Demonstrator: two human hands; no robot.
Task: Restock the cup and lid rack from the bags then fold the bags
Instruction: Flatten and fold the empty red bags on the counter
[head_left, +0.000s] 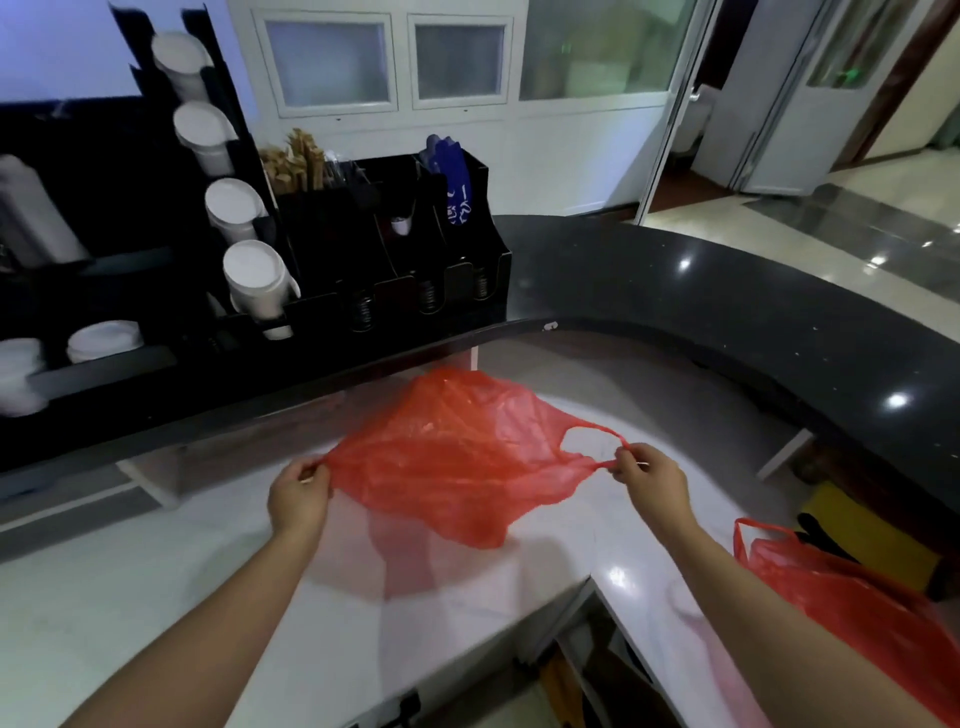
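Hanging stretched above the white table (156, 597), the red bag (447, 457) is pulled taut — left hand (298, 499) pinching one corner, right hand (649, 480) pinching its handles; a second red bag (841, 608) lies right; the black rack (332, 260) holds white cups (254, 275) behind.

The thin red plastic bag (457, 457) hangs spread out above the white stone counter (156, 613), between 2 hands. The left hand (300, 496) holds its left end. The right hand (649, 478) holds a handle loop at its right end. Behind the bag, higher up, runs the curved dark shiny counter (675, 291). On it, to the left, stands the black cup and lid rack (363, 234). A second red plastic bag (852, 618) lies to the right, near the right arm.
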